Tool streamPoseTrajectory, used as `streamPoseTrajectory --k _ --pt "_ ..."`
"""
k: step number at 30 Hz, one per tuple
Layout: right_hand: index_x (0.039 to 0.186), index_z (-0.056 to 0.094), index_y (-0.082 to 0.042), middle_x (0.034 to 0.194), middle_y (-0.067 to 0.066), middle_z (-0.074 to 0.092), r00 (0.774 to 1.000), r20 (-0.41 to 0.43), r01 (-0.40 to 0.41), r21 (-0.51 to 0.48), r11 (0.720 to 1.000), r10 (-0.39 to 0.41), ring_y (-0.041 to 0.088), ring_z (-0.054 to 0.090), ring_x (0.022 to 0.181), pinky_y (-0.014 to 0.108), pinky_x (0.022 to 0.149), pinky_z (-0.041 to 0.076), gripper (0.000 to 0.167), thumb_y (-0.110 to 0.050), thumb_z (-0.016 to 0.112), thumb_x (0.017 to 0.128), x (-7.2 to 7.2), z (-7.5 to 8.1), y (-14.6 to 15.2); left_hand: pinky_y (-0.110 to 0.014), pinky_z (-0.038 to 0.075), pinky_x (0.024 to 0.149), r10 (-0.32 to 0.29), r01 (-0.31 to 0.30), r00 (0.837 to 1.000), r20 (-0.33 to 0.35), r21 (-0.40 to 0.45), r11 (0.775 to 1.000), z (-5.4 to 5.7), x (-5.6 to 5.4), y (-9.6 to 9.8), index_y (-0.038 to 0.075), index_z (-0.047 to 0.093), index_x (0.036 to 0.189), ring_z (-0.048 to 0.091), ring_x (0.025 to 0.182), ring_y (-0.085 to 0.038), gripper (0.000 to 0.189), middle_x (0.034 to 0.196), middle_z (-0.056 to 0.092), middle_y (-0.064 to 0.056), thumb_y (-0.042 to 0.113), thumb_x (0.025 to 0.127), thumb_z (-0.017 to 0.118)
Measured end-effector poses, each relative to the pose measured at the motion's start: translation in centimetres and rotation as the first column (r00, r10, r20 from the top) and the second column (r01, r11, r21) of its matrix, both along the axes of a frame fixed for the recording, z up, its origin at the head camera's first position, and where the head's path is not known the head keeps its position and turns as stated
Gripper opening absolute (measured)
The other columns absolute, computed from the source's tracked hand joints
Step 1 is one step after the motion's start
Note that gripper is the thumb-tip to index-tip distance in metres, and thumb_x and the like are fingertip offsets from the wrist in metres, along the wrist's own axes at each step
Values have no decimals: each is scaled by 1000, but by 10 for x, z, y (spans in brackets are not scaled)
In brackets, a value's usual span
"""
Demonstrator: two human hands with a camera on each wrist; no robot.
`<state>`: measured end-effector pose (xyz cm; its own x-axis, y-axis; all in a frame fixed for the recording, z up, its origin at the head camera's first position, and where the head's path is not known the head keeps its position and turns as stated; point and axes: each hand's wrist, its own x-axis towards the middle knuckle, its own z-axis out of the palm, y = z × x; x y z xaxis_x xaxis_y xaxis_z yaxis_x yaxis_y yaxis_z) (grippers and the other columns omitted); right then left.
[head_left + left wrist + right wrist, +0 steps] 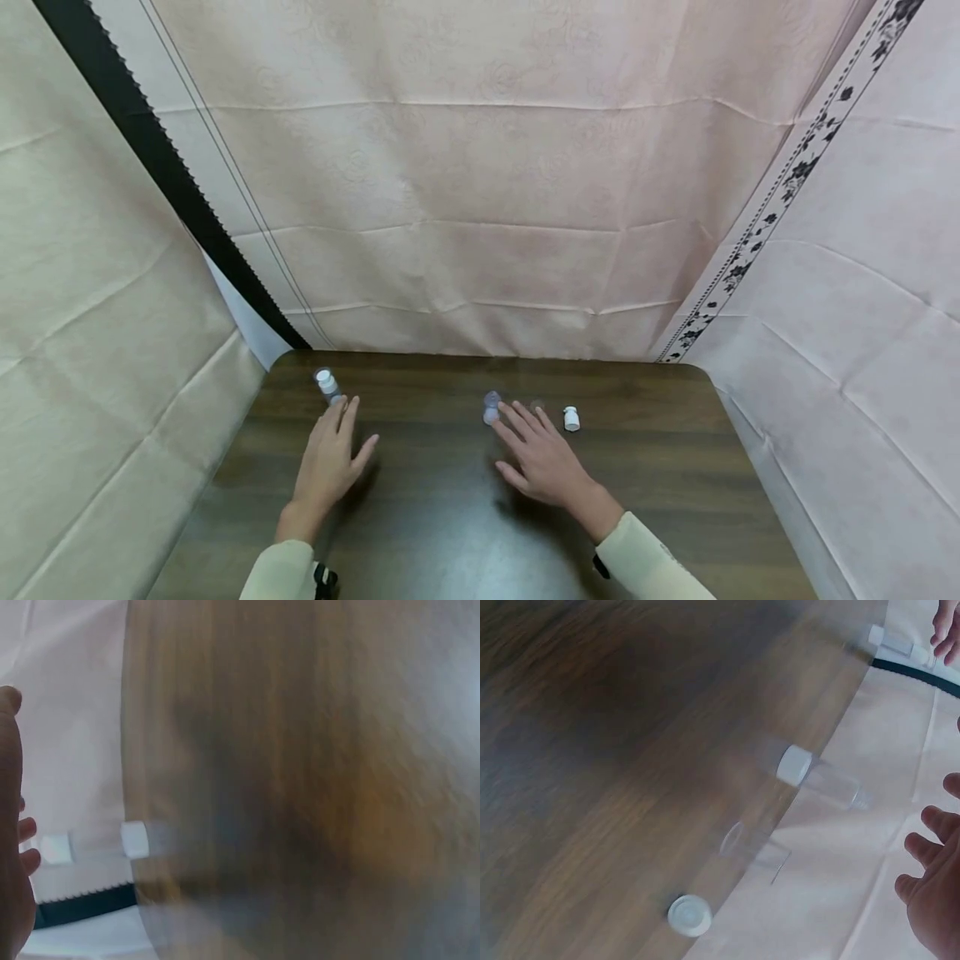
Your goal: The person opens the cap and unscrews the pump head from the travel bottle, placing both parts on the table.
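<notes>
Two bare hands were shown extended over a dark wooden table (435, 500). The left hand (327, 467) was held with its fingers straightened and its thumb spread well away, so that a wide, unoccupied grasp was formed. Its fingertips were brought up to a small bottle with a white part (327, 383), which was positioned near the table's far left corner; whether contact was made could not be told. In the left wrist view, white parts were blurred beside the fingers.

The right hand (546, 467) was likewise opened wide, with its fingers fanned and nothing grasped. A second bottle (821, 780), composed of a white part and a clear part, was placed just ahead of its fingertips, toward the middle of the far edge. In the head view this bottle was partly overlapped by the fingers, and touch could not be confirmed. To the right of it a clear cylinder (757, 853) was set, followed by a small white piece (572, 419); the cylinder was thus situated between the bottle and the white piece.

The forearms were covered by pale sleeves (651, 560). The table was bordered by pale cloth (480, 183), marked by a black scalloped band (180, 187) and a floral strip (787, 187).
</notes>
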<state>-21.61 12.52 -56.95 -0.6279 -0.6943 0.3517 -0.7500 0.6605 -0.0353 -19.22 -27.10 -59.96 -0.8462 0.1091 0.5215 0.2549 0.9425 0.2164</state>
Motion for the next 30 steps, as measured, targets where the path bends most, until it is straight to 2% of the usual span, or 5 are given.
streamPoseTrajectory --k 6,10,14,21,30 --pt "160 38 -17 166 12 36 998 28 -54 40 998 52 35 38 151 60 120 32 69 -46 59 102 0 -1 -21 -67 47 98 72 -64 995 -70 110 992 -1 4 -17 -10 51 140 54 123 -53 71 137 54 -36 27 87 81" --pt "162 33 -20 169 7 30 996 65 -67 81 994 62 33 34 154 58 123 28 69 -48 55 103 -1 -3 -35 -68 47 94 199 -199 980 18 208 958 0 4 -24 -9 51 138 53 119 -54 65 135 53 -35 28 92 78" --pt "163 32 -20 169 7 30 994 71 -89 96 991 82 33 34 154 58 122 30 68 -50 52 104 -4 -3 -49 -67 45 98 267 -294 955 130 285 912 1 -3 -31 -8 48 141 51 122 -53 64 139 50 -35 30 96 73" --pt "163 32 -20 169 8 31 993 52 -113 125 986 107 31 35 153 56 120 35 68 -50 51 105 -12 -2 -69 -65 38 110 251 -353 928 277 428 832 4 -24 -38 -7 40 148 44 135 -52 67 147 44 -36 28 99 69" --pt "163 30 -20 170 8 27 986 107 -146 184 972 128 30 33 154 56 123 30 66 -52 43 107 -20 -17 -87 -62 34 117 203 -369 919 338 557 744 0 -47 -46 -6 33 154 40 143 -50 74 154 41 -34 25 98 71"
